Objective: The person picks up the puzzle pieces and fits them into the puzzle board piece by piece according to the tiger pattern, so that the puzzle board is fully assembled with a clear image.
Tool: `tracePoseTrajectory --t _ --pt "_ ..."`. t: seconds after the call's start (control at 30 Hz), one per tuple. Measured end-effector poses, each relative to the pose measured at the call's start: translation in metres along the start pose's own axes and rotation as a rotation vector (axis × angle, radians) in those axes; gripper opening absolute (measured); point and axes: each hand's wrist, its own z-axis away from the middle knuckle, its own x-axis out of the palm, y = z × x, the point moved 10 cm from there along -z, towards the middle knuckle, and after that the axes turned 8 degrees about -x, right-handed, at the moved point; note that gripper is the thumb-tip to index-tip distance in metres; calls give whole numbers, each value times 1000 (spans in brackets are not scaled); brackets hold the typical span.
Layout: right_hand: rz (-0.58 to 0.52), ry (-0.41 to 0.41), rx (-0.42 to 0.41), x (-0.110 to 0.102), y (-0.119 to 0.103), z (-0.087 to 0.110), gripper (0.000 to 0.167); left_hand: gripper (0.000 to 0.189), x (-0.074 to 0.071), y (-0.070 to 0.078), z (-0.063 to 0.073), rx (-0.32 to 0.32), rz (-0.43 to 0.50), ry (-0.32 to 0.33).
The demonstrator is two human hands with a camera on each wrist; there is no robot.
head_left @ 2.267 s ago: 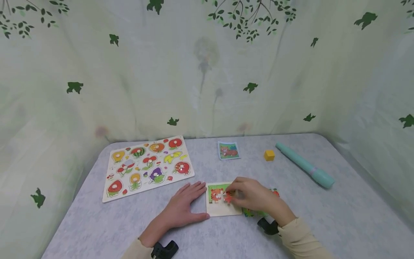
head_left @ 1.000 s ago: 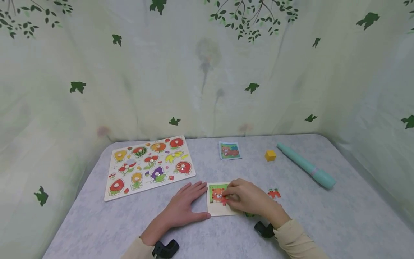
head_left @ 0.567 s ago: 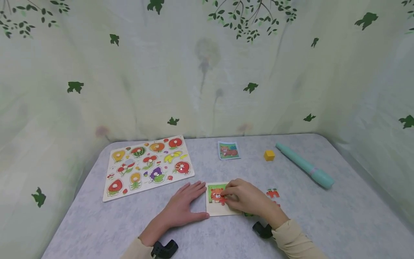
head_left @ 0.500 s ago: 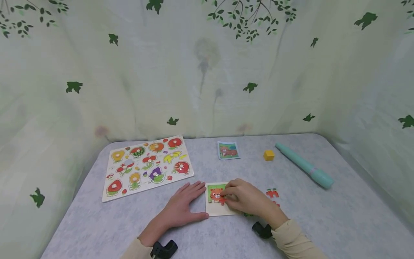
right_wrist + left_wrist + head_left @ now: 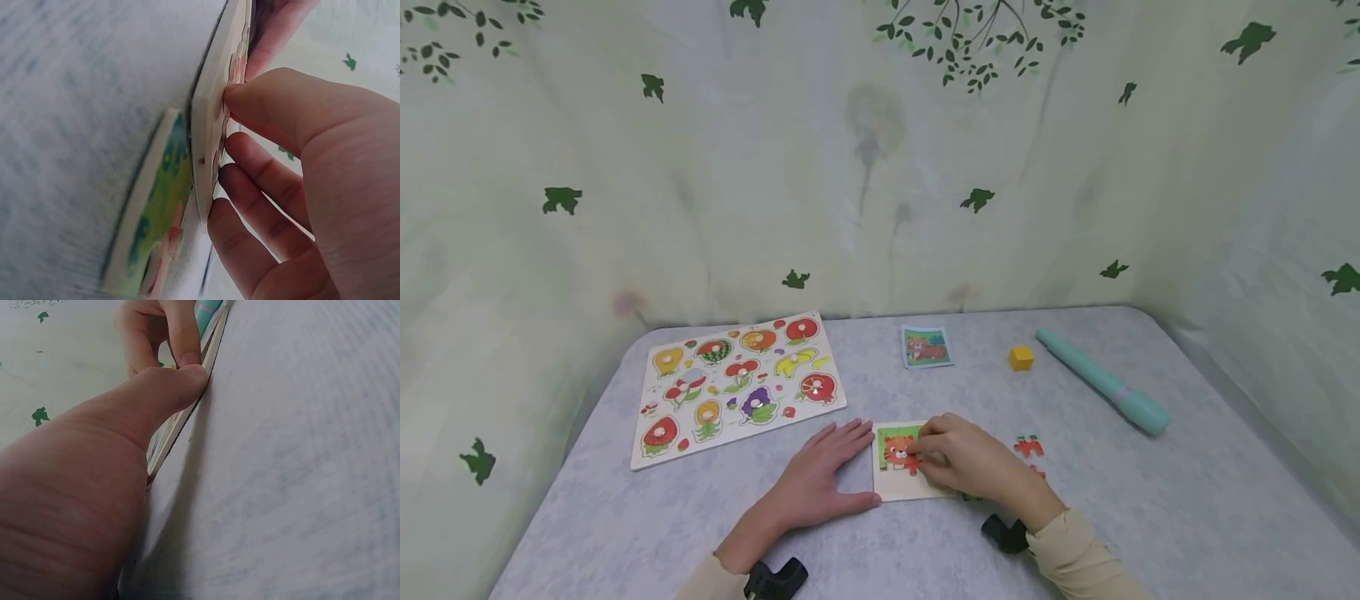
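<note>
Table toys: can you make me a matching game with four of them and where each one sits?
Things:
1. yellow cube
2. teal pen
3. fruit board
4. small tiger puzzle tray

Places:
A. at the table's far left
B. between the two hands
C. just left of the teal pen
D. far right, lying slantwise

Pairs: 1-C, 2-D, 3-A, 4-B

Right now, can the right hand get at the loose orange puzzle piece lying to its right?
Probably yes. The loose orange puzzle piece lies on bare table just beside the right hand, with nothing between them; that hand is pressing on the puzzle tray.
</note>
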Motion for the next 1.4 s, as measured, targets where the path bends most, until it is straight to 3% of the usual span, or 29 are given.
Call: tracePoseTrajectory --t 0.5,1.1,1.4 --pt "10 7 -19 0 0 2 20 91 2 -1 1 -21 4 -14" --pt "-2 -17 13 2 4 2 20 89 1 2 -3 5 -9 -11" --pt "-21 -19 24 3 6 2 21 90 1 0 -2 -18 -1 -24"
